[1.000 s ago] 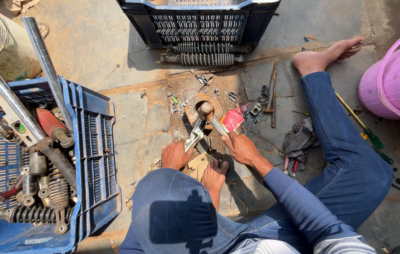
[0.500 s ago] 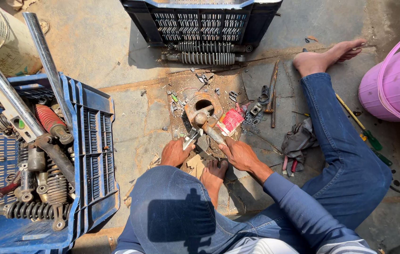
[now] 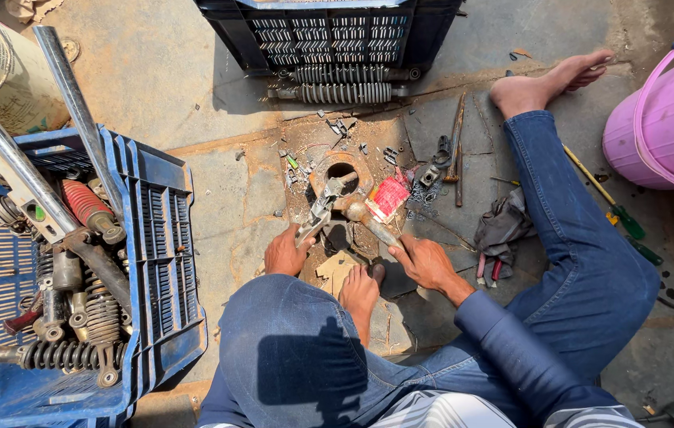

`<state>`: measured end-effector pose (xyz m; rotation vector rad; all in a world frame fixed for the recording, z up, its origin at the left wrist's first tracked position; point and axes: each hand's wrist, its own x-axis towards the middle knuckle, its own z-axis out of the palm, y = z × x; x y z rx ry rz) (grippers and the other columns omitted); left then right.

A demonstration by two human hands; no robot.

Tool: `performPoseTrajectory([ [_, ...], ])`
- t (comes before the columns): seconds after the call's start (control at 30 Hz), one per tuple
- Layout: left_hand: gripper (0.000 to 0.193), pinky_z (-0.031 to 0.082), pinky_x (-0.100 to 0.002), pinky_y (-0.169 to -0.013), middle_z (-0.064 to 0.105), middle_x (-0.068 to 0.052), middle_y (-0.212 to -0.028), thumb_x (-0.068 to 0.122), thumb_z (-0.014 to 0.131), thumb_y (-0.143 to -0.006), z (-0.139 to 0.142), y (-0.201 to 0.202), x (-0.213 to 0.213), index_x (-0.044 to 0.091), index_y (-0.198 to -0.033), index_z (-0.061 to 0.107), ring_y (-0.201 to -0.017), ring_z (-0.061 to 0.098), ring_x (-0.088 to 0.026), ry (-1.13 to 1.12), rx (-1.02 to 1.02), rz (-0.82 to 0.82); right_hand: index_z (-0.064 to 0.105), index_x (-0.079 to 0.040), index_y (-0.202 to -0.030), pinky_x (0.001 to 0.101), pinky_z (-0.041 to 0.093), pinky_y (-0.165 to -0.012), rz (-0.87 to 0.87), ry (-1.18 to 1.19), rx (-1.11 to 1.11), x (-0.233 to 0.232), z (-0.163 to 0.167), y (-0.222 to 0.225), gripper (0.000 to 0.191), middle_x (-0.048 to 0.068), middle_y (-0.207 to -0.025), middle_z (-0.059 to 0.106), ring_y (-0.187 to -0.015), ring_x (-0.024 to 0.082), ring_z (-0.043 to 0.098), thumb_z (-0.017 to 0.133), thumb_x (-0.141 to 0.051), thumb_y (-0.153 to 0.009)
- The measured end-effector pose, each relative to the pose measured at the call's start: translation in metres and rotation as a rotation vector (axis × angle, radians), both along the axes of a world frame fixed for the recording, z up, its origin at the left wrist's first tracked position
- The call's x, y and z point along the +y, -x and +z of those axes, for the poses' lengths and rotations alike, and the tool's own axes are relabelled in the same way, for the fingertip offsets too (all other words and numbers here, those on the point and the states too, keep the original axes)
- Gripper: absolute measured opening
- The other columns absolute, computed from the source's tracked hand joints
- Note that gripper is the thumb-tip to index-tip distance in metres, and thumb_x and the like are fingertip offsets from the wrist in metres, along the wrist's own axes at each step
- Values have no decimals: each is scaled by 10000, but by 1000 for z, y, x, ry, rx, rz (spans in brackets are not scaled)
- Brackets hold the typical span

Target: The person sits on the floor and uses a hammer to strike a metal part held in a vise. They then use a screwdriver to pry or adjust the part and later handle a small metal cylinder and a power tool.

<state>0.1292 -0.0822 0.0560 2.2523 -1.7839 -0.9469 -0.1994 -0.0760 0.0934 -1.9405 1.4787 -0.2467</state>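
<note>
Denim-clad legs fill the foreground, a bare foot (image 3: 360, 292) planted between the two hands; left hand (image 3: 287, 252) is closed round the lower end of a grey metal bracket-like part (image 3: 319, 212), which slants up twd a rusty round metal ring w/ a dark hole (image 3: 342, 171) on the concrete floor (image 3: 218, 198); right hand (image 3: 426, 262) grips the handle of a worn metal hammer (image 3: 367, 222), its head just beside the ring; a small red-and-white packet (image 3: 388, 196) lies just right of that head; grey rag (image 3: 502, 226) and loose bits of hardware sit nr the right knee; at left, a blue slatted plastic crate (image 3: 164, 261) holds coil-spring shock absorbers and long steel tubes; farther off, a black slatted plastic crate (image 3: 337, 28) w/ two grey coil springs (image 3: 337, 93) against its base; pink plastic bucket (image 3: 666, 119) at far right; other bare foot (image 3: 547, 79) stretched beside it.
</note>
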Motion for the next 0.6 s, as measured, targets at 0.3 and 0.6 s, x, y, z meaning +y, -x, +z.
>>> performPoseTrajectory([
  [0.3,463,527,-487,-854,749,-157,-1082,414,722,-911,25,-1,-8,114,-1253,643,-990,716,-357,294,231,35,646,-67,-984,565,542,-703,-244,36,376,-14,-35,48,426,242,-772,710,-750,458,703,593,-489,-969],
  [0.6,523,527,-455,-744,749,-143,-1044,458,716,-904,43,8,-20,123,-1293,612,-761,695,-313,237,317,62,603,-51,-1082,539,560,-769,-142,5,472,-7,-59,52,400,217,-967,722,-852,422,725,672,-403,-903],
])
